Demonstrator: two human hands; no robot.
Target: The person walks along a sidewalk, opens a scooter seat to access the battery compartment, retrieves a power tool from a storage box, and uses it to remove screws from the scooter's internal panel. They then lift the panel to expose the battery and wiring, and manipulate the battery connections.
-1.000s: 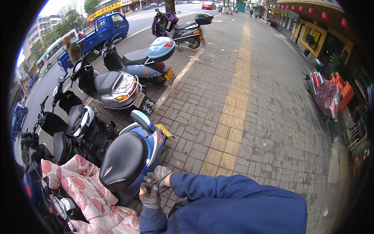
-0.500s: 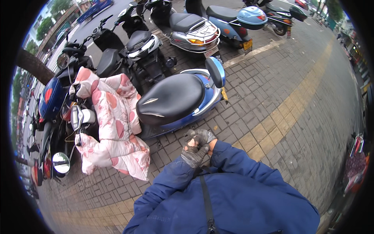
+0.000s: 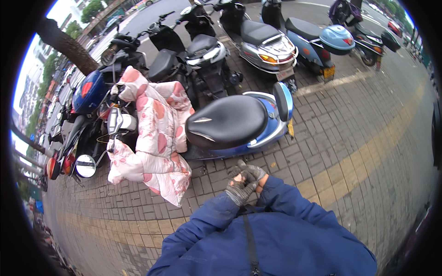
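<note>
Both hands meet at frame centre, in front of the blue jacket: left hand (image 3: 239, 189) clasps the right hand (image 3: 252, 173), apparently adjusting its grey glove (image 3: 254, 172). Neither holds anything else. Blue scooter (image 3: 239, 124) stands just beyond. Judged: glove fitting under way; seating it needs a firm pull.

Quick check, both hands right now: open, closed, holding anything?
Left hand: gloved, pressed against the right hand; whether it grips anything cannot be told.
Right hand: gloved, fingers curled against the left; nothing visibly held.
</note>
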